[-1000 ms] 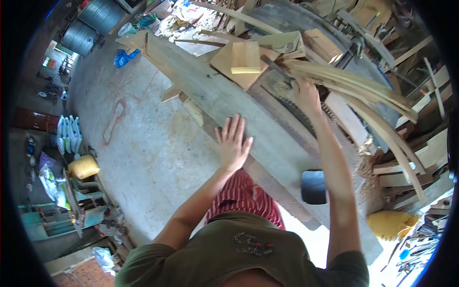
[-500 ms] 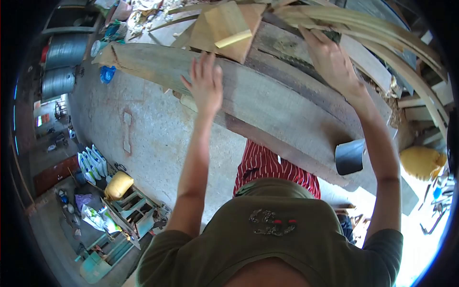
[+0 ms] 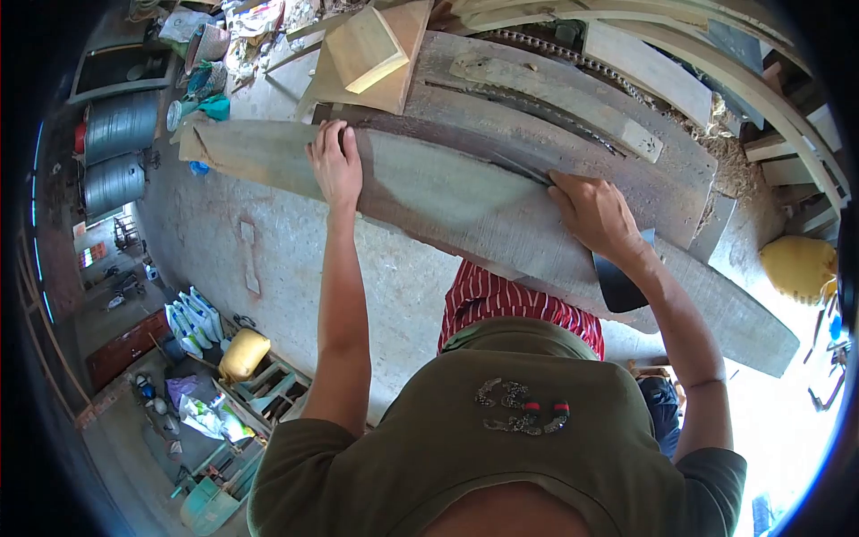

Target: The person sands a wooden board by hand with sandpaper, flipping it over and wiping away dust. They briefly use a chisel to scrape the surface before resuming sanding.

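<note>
A long grey wooden plank (image 3: 447,201) lies across the saw bench (image 3: 537,134) in front of me. My left hand (image 3: 335,166) grips the plank's far edge near its left end, fingers curled over the top. My right hand (image 3: 595,215) holds the same far edge further right, fingers hooked over it. A toothed saw blade (image 3: 573,58) runs along the bench behind the plank, with a short weathered board (image 3: 555,94) lying beside it.
Flat wood offcuts (image 3: 376,45) rest at the bench's back left. Curved wooden strips (image 3: 716,54) pile at the right rear. A black scoop-like piece (image 3: 617,286) sits under my right wrist. Metal drums (image 3: 112,134), a yellow sack (image 3: 243,353) and clutter stand on the concrete floor at left.
My right hand has left the curved strips and come down onto the plank's far edge. My left hand went from flat and open to gripping that edge. The view has shifted over the bench.
</note>
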